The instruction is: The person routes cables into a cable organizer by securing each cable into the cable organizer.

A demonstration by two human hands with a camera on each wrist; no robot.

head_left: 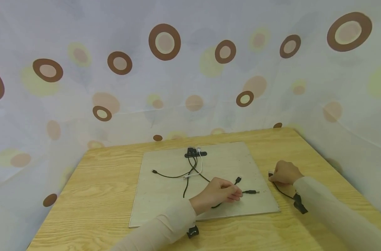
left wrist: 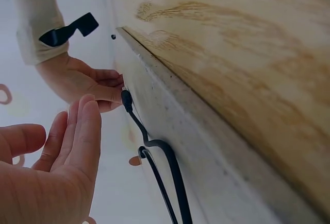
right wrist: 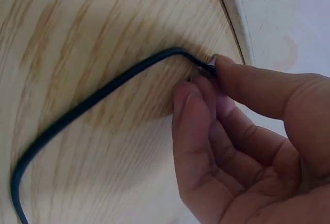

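Note:
My right hand, over the wood to the right of the pale board, pinches the end of a black cable between thumb and fingertips. A small light-coloured tip shows at those fingers in the head view; the connector's kind is hidden. Above the board's front part, my left hand has its fingers extended and its thumb apart in the left wrist view, holding nothing. Beside it on the board lie a black barrel plug and a black USB-type plug.
Toward the board's back sits a black strip holder with black and white cable parts at it. A white cable and several black cables trail from it. Another black plug lies at the left. A patterned curtain surrounds the wooden table.

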